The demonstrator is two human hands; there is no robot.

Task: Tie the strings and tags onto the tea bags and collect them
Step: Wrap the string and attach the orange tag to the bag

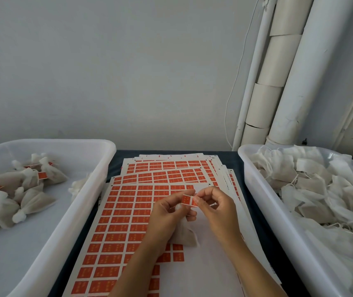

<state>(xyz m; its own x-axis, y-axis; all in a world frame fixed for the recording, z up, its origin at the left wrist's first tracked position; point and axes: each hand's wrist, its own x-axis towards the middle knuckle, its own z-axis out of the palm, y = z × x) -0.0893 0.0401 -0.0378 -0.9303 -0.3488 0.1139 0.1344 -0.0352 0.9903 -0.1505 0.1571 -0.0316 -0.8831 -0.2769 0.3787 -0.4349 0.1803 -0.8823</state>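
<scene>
At frame centre our left hand (169,211) grips the tea bag (185,233) and, with our right hand (212,203), pinches the orange tag (188,200) — we should fold it squarely over the string — edges aligned

Two white tubs (98,181), two hands (171,213), one held tag (188,199)

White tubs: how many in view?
2. One white tub at the left edge holds tied, tagged tea bags; the other white tub on the right is heaped with untied bags. Both run out of frame; none seems hidden.
</scene>
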